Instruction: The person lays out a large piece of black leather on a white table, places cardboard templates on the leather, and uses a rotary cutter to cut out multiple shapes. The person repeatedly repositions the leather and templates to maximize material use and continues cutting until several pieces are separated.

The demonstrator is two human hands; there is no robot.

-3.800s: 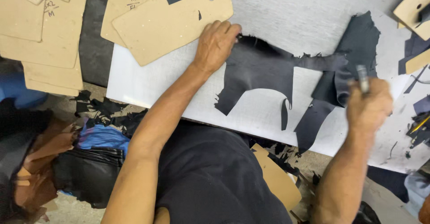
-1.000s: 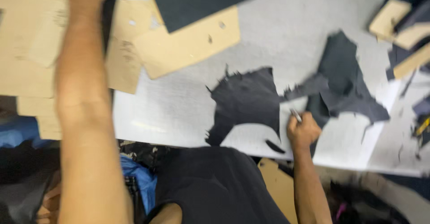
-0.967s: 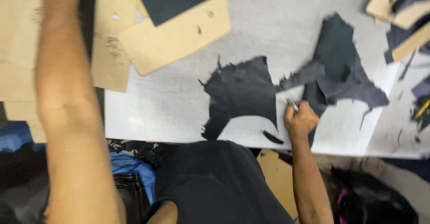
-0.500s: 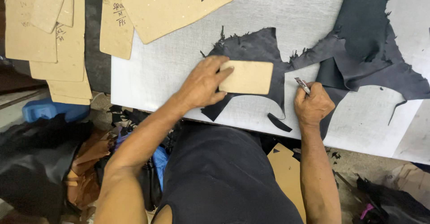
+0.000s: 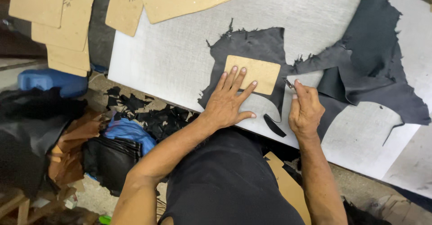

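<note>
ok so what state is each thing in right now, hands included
left hand: flat, fingers spread, pressing on the template
right hand: closed around the knife
knife: tip at the template's right edge
template: lying flat on the dark piece
dark piece: spread flat, ragged edges, partly cut away
big hide: spread on the table, folded in places
scraps: heaped on the floor

- Bare grey cutting board (image 5: 180, 49) lies open left of the dark leather piece (image 5: 252, 49), toward centre-left of the frame; a hand could pass there
- Stacked cardboard patterns (image 5: 67, 27) crowd the upper left; another overhangs the board's top edge
- Large dark leather hide (image 5: 373, 63) covers the upper right
- Bare board shows lower right, below the hide
</note>
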